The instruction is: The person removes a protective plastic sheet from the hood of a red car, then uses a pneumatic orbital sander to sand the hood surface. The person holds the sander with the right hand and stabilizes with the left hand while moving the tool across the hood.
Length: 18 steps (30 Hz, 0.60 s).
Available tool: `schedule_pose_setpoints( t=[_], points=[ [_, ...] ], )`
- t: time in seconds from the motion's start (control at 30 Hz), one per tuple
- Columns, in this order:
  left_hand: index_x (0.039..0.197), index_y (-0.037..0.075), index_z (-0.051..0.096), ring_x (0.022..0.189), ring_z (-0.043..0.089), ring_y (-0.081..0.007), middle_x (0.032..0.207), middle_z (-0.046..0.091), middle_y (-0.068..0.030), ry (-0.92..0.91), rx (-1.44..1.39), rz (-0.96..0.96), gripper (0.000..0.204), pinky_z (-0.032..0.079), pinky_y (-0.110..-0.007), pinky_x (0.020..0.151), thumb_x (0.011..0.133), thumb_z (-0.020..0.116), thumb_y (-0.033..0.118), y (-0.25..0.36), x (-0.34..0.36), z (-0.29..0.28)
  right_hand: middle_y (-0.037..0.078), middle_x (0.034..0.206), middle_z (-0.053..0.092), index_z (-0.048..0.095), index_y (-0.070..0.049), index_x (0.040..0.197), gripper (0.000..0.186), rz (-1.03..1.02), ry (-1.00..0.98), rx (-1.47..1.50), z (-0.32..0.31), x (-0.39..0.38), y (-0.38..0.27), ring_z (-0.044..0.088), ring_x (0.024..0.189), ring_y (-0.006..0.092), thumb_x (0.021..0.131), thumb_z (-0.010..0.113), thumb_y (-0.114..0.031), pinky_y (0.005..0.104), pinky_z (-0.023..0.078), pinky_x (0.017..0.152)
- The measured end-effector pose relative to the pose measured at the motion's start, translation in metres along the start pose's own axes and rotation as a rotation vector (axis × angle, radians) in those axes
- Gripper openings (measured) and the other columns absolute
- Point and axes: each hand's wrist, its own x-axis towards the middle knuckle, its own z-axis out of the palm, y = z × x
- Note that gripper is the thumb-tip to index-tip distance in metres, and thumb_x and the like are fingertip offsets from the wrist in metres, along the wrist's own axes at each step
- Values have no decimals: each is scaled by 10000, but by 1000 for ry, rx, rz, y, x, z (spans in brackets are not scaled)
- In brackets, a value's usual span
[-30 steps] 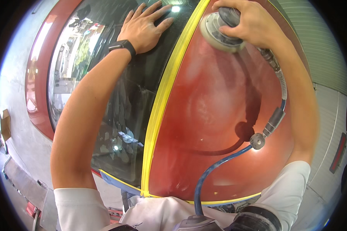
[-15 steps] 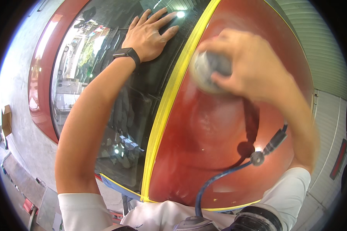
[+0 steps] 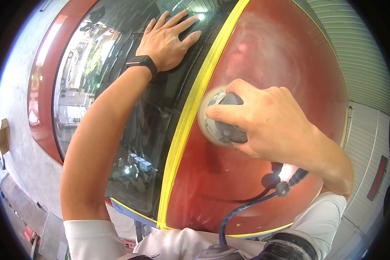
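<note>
One round grey sander (image 3: 225, 131), on the red car panel (image 3: 307, 86), at its left side; pad edge right beside the yellow tape (image 3: 190, 110), contact with the tape not clear.

One right hand (image 3: 268, 115), wrapped over the top of the sander, gripping it.

One blue hose (image 3: 242, 208), curving up from the person's waist to a round dark fitting (image 3: 282, 189) above the panel, below the right hand.

One strip of the same tape, running lengthwise between panel and dark car window (image 3: 147, 112).

One left hand (image 3: 165, 43), laid flat on the window, fingers spread wide, holding nothing; black wristband (image 3: 142, 63) at its wrist.

One red frame (image 3: 39, 86), bordering the window's far left.

One cardboard box (image 3: 3, 136), on the left.

One ribbed wall (image 3: 355, 43), upper right.
</note>
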Motion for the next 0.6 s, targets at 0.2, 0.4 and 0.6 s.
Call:
schedule_pose_setpoints(
  t=[0.2, 0.4, 0.6],
  points=[
    [1736, 382, 489, 1733, 281, -352, 1854, 390, 12, -6, -15, -14, 656, 179, -549, 1430, 1155, 413, 676, 1, -1, -1, 151, 1140, 775, 792, -141, 1316, 530, -8, 263, -104, -25, 48, 77, 792, 959, 342, 794, 884, -168, 425, 643, 890],
    [1739, 384, 484, 1734, 279, -349, 1855, 387, 11, -2, -36, -18, 656, 175, -541, 1432, 1155, 417, 676, 2, -2, -3, 164, 1200, 807, 778, -73, 1327, 537, 57, 216, 25, -33, 53, 112, 795, 1049, 306, 798, 859, -127, 398, 633, 975],
    [1741, 378, 479, 1732, 283, -352, 1857, 383, 16, -1, -25, -15, 648, 181, -546, 1430, 1161, 420, 660, 3, 0, -4, 158, 1077, 733, 824, -196, 1265, 476, 92, 14, -24, -20, 23, 15, 757, 1012, 415, 798, 904, -231, 505, 616, 884]
  ],
)
